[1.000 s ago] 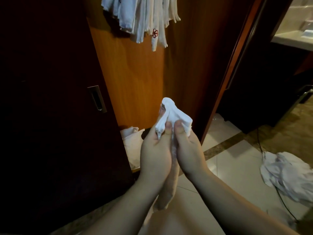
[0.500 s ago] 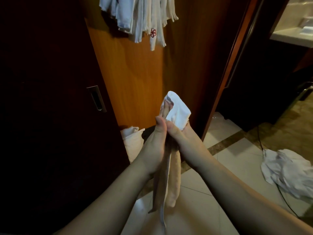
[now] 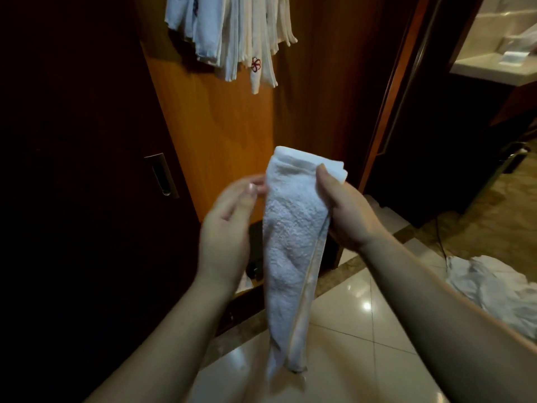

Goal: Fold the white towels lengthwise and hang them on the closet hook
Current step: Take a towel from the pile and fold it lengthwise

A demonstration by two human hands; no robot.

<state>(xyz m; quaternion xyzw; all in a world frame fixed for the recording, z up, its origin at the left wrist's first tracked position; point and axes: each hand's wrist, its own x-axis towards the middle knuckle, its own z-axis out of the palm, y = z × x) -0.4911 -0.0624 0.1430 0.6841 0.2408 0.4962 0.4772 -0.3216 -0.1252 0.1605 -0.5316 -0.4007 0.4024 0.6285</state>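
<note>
A white towel (image 3: 290,228), folded into a long narrow strip, hangs down in front of me. My right hand (image 3: 345,213) pinches it near its top right edge, thumb in front. My left hand (image 3: 229,228) is just left of the towel with fingers relaxed and straight, its fingertips at the towel's left edge. Several white towels (image 3: 241,33) hang from the top of the orange wooden closet panel (image 3: 209,126); one has a red flower mark. The hook itself is out of view.
A dark sliding door with a recessed metal handle (image 3: 161,175) fills the left. A heap of white towels (image 3: 494,289) lies on the tiled floor at right, beside a thin black cable (image 3: 441,242). A pale counter (image 3: 494,68) is at upper right.
My hands have parted: the left has let go of the towel's top and moved left, while the right keeps hold. The towel now hangs flatter and wider, facing me.
</note>
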